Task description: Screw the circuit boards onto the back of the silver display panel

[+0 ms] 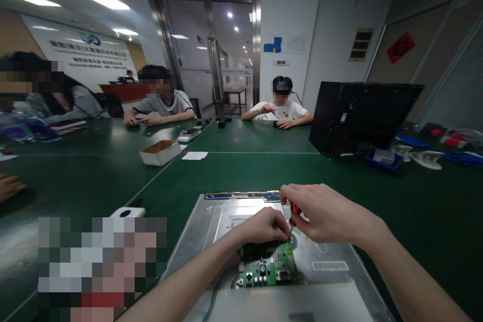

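Observation:
A flat metal panel (328,251), like the back of a display, lies before me with a green circuit board (266,269) on it. My right hand (324,214) grips a red-and-black screwdriver (294,213) from above, its shaft pointing down at the board's far right corner. Beside the tip, my left hand (266,226) has its fingers pinched together at that same corner. Whatever lies between those fingers is too small or hidden to make out. A narrow blue circuit strip (241,195) runs along the panel's far edge, partly behind my right hand.
On the green table (241,166) stand an open cardboard box (160,153), a white device (128,212) and, at right, a large black monitor casing (362,115). A blue tray (385,159) sits beside it. Several people sit around the table; another person's hand (10,187) rests at far left.

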Demonstrator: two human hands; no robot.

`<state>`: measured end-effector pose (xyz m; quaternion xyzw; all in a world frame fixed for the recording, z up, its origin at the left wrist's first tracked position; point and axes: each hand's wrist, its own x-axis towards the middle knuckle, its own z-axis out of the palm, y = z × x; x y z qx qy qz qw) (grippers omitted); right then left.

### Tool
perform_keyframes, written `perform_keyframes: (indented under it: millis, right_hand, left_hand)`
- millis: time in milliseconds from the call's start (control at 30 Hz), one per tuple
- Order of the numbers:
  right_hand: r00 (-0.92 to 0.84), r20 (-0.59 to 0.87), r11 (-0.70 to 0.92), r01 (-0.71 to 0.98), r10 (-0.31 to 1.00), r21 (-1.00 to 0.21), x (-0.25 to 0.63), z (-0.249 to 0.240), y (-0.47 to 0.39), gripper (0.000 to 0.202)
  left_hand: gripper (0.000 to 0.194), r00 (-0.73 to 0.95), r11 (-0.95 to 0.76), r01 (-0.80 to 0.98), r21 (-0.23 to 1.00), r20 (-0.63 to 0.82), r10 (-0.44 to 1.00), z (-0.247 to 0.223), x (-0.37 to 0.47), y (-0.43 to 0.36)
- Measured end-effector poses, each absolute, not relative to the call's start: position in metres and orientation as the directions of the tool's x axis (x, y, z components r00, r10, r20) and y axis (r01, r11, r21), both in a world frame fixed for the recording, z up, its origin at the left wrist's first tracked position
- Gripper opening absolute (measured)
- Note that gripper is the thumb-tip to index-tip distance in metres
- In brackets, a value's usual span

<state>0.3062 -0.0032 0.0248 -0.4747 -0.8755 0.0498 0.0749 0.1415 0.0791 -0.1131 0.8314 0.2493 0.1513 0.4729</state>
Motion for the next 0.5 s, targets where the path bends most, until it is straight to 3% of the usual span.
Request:
perform_keyframes:
  millis: [300,500]
  right_hand:
    - [-0.466,0.061,0.466,0.885,0.883,0.014,0.3039,0.0262,0.0025,0.011]
    - [-0.534,0.104,0.542,0.837,0.839,-0.076,0.3072,0.0257,-0.0017,0.013]
  left_hand:
    - [0.014,0.816,-0.416,0.303,0.857,-0.008,0.578,-0.1121,0.1399,0.0767]
    - [0.013,0.826,-0.426,0.281,0.860,0.010,0.564,-0.1084,0.1409,0.0769]
